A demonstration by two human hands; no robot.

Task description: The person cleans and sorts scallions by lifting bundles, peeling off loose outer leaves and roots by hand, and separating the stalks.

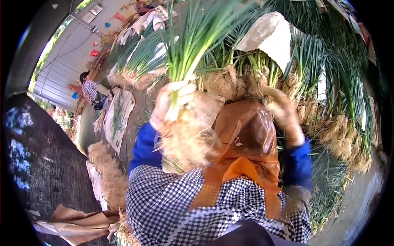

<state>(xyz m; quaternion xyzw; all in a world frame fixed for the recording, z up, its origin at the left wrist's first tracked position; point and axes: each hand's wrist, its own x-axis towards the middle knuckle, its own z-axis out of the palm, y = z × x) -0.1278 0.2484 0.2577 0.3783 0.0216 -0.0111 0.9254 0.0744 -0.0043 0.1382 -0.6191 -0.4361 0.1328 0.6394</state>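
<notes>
My left hand is wrapped around a bunch of green onions, just above the roots. The leaves point up and away, and the pale, shaggy roots hang down over my lap. My right hand is smeared by motion at the near edge of a large pile of green onions. Its fingertips are close to the roots there, but I cannot tell whether they grip anything. A shiny brown-orange apron covers my lap between the two hands.
A whitish sheet lies on the pile. More green onions lie at the back left. Another person in a checked shirt sits by a pale cloth. Rows of roots lie to my left, beside a dark surface.
</notes>
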